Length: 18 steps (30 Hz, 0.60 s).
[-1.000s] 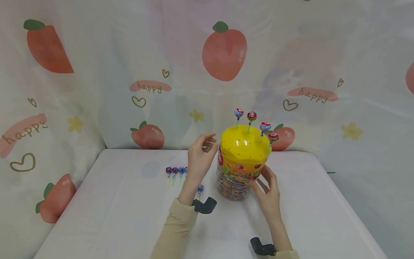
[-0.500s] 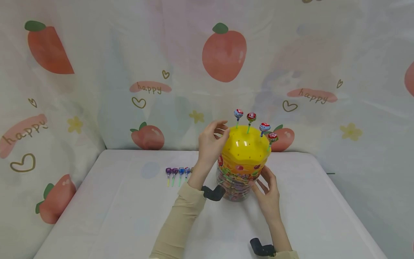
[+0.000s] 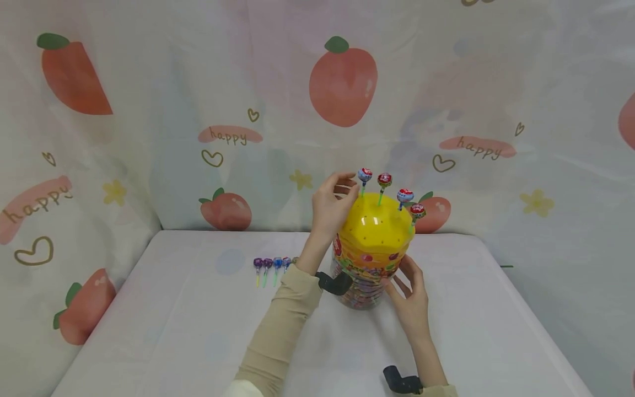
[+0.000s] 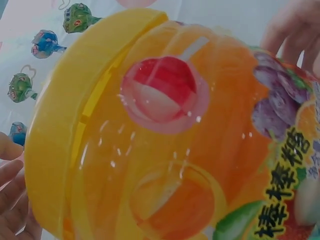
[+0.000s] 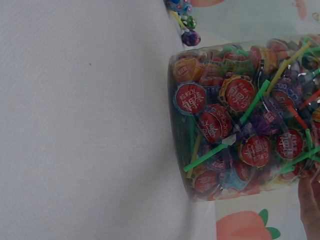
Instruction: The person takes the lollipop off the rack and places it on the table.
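Observation:
A clear jar with a fruit-printed orange label and a yellow lid (image 3: pixel 379 229) stands on the table, filled with wrapped lollipops (image 5: pixel 255 150). Several more, such as a blue lollipop (image 3: pixel 365 175) and a red-and-green one (image 3: pixel 418 210), stick up from holes along the lid's far and right rim. My left hand (image 3: pixel 333 204) is at the lid's left edge, fingers bent, close beside that blue lollipop; whether something is pinched between its fingertips is hidden. My right hand (image 3: pixel 413 300) holds the jar low on its right side, thumb toward the front.
Left of the jar a row of loose lollipops (image 3: pixel 267 267) lies on the white tablecloth (image 3: pixel 188 320), its right end partly covered by my left forearm. A fruit-printed curtain (image 3: pixel 278 71) hangs behind the table's far edge. Black mounts (image 3: pixel 334 283) sit on both wrists.
My left hand has risen and moved right from beside the jar to the lid's edge near the blue lollipop. The right hand and the jar have stayed put.

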Motion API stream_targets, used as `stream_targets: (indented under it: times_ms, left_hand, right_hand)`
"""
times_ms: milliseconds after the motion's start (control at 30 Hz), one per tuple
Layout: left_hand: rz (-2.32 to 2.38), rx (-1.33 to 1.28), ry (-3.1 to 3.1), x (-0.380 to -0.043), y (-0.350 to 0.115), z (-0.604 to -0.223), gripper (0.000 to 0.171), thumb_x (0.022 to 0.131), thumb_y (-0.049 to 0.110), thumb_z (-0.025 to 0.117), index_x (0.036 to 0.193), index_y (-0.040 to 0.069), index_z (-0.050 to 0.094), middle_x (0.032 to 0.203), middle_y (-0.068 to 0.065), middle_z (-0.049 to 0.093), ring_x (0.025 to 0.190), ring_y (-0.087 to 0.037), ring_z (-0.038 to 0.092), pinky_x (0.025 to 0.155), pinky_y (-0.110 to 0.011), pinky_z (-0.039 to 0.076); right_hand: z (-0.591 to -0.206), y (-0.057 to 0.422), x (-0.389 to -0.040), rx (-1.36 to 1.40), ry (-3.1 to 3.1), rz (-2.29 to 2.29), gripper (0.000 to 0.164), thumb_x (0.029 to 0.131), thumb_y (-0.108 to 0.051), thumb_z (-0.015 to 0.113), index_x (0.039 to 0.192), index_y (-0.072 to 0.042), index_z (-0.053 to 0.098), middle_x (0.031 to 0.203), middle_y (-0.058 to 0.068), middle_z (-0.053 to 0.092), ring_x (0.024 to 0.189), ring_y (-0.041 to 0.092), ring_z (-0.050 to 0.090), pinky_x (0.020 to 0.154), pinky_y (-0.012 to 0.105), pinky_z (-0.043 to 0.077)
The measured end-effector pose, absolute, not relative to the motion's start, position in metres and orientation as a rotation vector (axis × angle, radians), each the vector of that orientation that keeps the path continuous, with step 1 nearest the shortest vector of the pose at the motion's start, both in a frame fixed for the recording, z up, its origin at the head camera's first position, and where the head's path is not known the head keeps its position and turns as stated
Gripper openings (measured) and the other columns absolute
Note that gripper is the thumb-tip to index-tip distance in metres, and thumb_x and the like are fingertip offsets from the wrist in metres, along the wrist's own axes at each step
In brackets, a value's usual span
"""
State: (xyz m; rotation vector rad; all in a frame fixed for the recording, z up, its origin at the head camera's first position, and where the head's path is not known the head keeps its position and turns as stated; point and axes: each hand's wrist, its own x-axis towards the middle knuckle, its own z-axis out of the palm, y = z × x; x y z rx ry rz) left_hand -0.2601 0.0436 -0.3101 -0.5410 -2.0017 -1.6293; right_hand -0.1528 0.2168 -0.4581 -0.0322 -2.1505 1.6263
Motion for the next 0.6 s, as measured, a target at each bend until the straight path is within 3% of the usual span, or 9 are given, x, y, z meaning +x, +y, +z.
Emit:
stream_targets:
  times_ms: [600]
  left_hand:
    - [-1.628, -0.58, -2.026, -0.2686, 0.0525, -0.3083, 0.026, 0.089, 0.011, 0.065, 0.114, 0.003, 0.066, 0.101, -0.014, 0.072, 0.088, -0.025, 0.068, 0.074, -0.017, 0.054]
  right_hand:
    - [-0.4602, 0.2174, -0.1541, -0.036, -2.152, 1.629, 0.071, 0.087, -0.009, 0.069, 0.148, -0.018, 0.033, 0.147, 0.0, 0.041, 0.129, -0.003, 0.038, 0.098, 0.006, 0.039]
